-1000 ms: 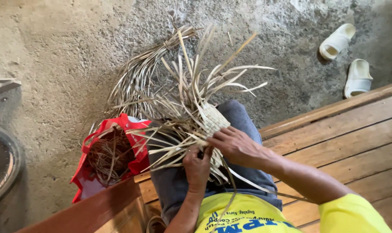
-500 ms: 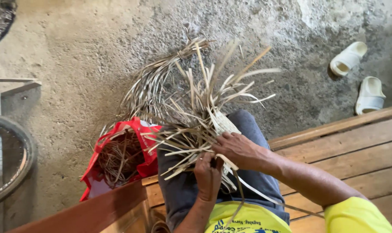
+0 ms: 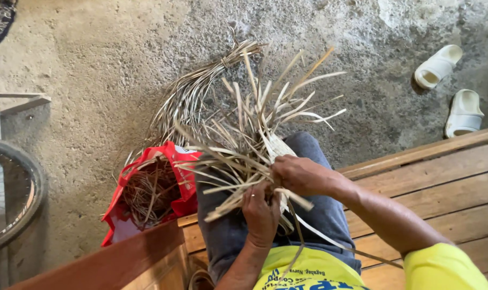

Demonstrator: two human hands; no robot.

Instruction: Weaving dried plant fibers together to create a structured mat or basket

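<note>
A half-woven piece of pale dried palm strips (image 3: 249, 145) rests on my lap, its loose ends fanning outward over my knee. My left hand (image 3: 261, 214) grips strips at the near edge of the weave. My right hand (image 3: 300, 174) lies on top of the weave just to the right, fingers closed over strips. Long single strips trail down past my yellow shirt. I sit on a wooden platform (image 3: 442, 188) in blue-grey trousers.
A red bag (image 3: 171, 185) holding dried strips stands on the concrete floor left of my leg. A tied bundle of strips (image 3: 195, 88) lies beyond it. Two white slippers (image 3: 450, 91) sit at top right. A wheel rim (image 3: 13, 198) is at left.
The view has shifted so everything sits a little lower and to the right. Both hands have stayed on the weave, with small finger movements among the strips.
</note>
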